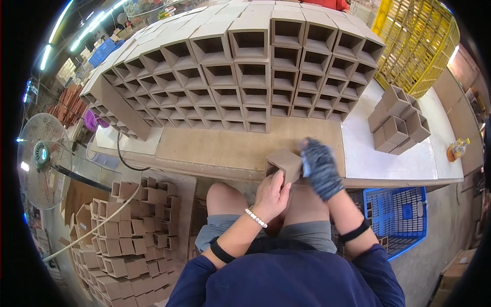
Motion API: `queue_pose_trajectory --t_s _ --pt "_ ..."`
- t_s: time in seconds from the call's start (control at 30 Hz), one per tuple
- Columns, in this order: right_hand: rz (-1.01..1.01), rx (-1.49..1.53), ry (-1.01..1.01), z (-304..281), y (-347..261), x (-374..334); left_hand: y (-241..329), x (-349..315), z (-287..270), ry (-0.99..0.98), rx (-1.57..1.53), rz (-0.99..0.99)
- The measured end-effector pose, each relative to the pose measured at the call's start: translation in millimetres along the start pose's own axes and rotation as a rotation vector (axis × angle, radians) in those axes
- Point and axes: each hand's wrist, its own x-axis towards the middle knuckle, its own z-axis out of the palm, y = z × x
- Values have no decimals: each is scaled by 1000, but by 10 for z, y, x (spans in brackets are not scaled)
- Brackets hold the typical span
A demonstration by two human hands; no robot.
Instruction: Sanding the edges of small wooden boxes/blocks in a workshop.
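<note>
My bare left hand, with a beaded bracelet at the wrist, grips a small brown cardboard box at the near edge of the table. The box's open end faces left and toward me. On its right side is my right hand, in a dark grey knitted glove and somewhat blurred. A light-blue, cloth-like piece shows under its fingers, against or very close to the box; its exact kind is unclear. Beyond my hands rises a wide stack of similar boxes, open ends toward me.
A smaller group of boxes and a bottle of yellowish liquid stand on the right of the table. Behind them is a yellow crate. A blue crate sits below right; many boxes are piled lower left, near a fan.
</note>
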Motion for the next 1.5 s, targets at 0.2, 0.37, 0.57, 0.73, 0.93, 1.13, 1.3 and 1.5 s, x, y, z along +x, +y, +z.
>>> queue_pose_trajectory --t_s 0.2,0.37,0.57,0.73,0.93,1.13,1.3,1.5 --pt "-139 93 -311 -368 -756 92 -63 -77 15 105 -21 140" --pt "152 -195 -209 21 8 -67 -31 -55 4 64 -7 84" --pt "-143 1 -99 -165 -553 -12 -40 -56 -48 33 -81 -27" --pt "279 -111 -442 -69 53 143 -57 -80 19 88 -221 -14" --pt "-170 4 -265 -288 -733 163 -65 -144 -2 91 -65 17" --pt "80 -218 -190 6 84 27 -58 -91 64 97 -161 12" --pt "-206 15 -254 -222 -709 64 -68 -144 -7 99 -205 -56" --pt "127 -192 -195 -76 48 22 -94 -85 25 115 -132 6"
